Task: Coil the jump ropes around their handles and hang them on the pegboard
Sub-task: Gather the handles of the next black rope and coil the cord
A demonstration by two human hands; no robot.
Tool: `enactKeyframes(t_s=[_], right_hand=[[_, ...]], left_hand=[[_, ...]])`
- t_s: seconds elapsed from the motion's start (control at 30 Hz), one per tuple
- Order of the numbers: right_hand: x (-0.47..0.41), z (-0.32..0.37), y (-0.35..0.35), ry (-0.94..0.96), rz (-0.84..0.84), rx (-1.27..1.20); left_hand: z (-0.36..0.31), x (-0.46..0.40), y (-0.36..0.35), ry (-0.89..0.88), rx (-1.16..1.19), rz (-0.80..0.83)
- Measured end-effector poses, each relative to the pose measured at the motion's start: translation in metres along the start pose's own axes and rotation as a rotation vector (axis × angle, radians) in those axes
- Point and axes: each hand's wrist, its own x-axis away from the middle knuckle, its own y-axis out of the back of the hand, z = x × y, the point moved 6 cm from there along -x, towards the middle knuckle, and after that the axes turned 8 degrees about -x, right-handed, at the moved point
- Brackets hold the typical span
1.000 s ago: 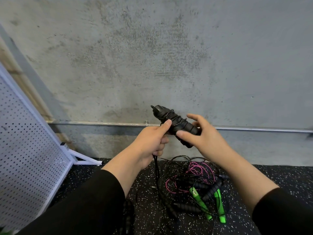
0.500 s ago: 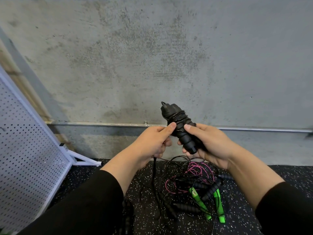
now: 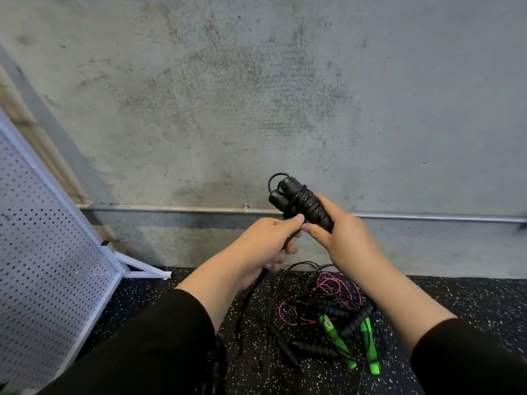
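Black jump rope [image 3: 302, 203] coiled around paired handles, tilted, white pegboard [image 3: 42, 252] leaning left

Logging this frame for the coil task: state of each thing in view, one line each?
black handles: paired, cord partly wound round them
right hand: grips the handles
left hand: pinches the loose cord
rope pile: tangled on the floor, uncoiled
pegboard: leaning, nothing visibly hung

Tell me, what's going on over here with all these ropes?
A person is winding a black jump rope around its paired handles. The right hand grips the handles while the left hand pinches the loose cord beside them. More ropes, with black and green handles and a pink cord, lie tangled on the floor. The white pegboard stands at the left.
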Motion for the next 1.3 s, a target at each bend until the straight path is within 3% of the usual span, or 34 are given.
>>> enactKeyframes(t_s=[0.17,0.33,0.5,0.6,0.67,0.8,0.87,0.93,1.0,1.07,1.17,1.3], right_hand=[[0.002,0.004,-0.021,0.072,0.125,0.187],[0.009,0.012,-0.038,0.094,0.272,0.192],[0.006,0.001,-0.017,-0.213,0.176,-0.369],[0.015,-0.01,-0.026,-0.485,0.326,-0.882],[0.02,-0.008,-0.028,-0.528,0.388,-0.99],[0.01,-0.004,-0.015,-0.436,0.163,-0.875],[0.004,-0.002,-0.008,-0.317,0.059,-0.604],[0.003,0.001,-0.008,-0.215,0.033,-0.309],[0.005,0.004,-0.011,-0.182,0.051,-0.253],[0.007,0.006,-0.011,-0.23,0.081,-0.482],[0.014,0.006,-0.017,-0.477,0.153,-0.999],[0.019,0.006,-0.029,-0.62,0.267,-1.2]], left_hand=[[0.006,0.0,0.003,0.063,0.111,-0.006],[0.014,-0.002,0.009,0.102,0.18,-0.122],[0.01,-0.005,0.014,0.031,0.154,-0.065],[0.007,-0.004,0.009,-0.023,0.151,0.013],[0.006,-0.003,0.008,-0.043,0.099,0.021],[0.006,-0.002,0.008,-0.046,0.034,-0.044],[0.005,-0.003,0.008,-0.049,0.029,-0.07],[0.006,-0.004,0.008,-0.05,0.041,-0.08],[0.006,-0.004,0.009,-0.06,0.048,-0.09],[0.005,-0.003,0.011,-0.089,0.056,-0.105],[0.004,-0.003,0.011,-0.122,0.049,-0.1],[0.004,-0.002,0.009,-0.129,0.013,-0.094]])
